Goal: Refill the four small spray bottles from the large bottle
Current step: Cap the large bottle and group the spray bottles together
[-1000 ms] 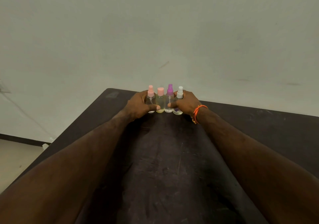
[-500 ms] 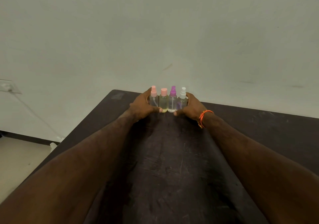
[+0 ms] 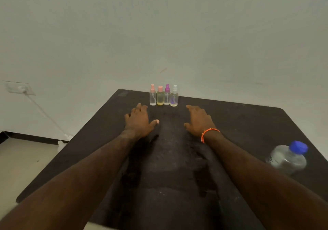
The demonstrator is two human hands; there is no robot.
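Both hands have let go of the little bottles and pulled back toward us since a second ago, when we had them cupped around the row. Now our left hand (image 3: pixel 139 121) and right hand (image 3: pixel 199 120) sit flat on the surface (image 3: pixel 248 123), fingers spread, so each grip is wide and holding nothing.

Just past the fingertips, the four bottles stand upright and touching in a tight line near the far edge: pink spray (image 3: pixel 152 95), pink cap (image 3: pixel 160 96), purple spray (image 3: pixel 167 95), white spray (image 3: pixel 174 96). All still have their tops on. Pink cap looks yellowish inside; the others look mostly clear, and we can't really tell the fill levels.

Way off to our right sits the big bottle (image 3: pixel 288 158), blue lid on, well apart from the row.

So looks like lining up is done and no refilling has started yet. Our guess for next: uncap one small bottle and grab the big one.
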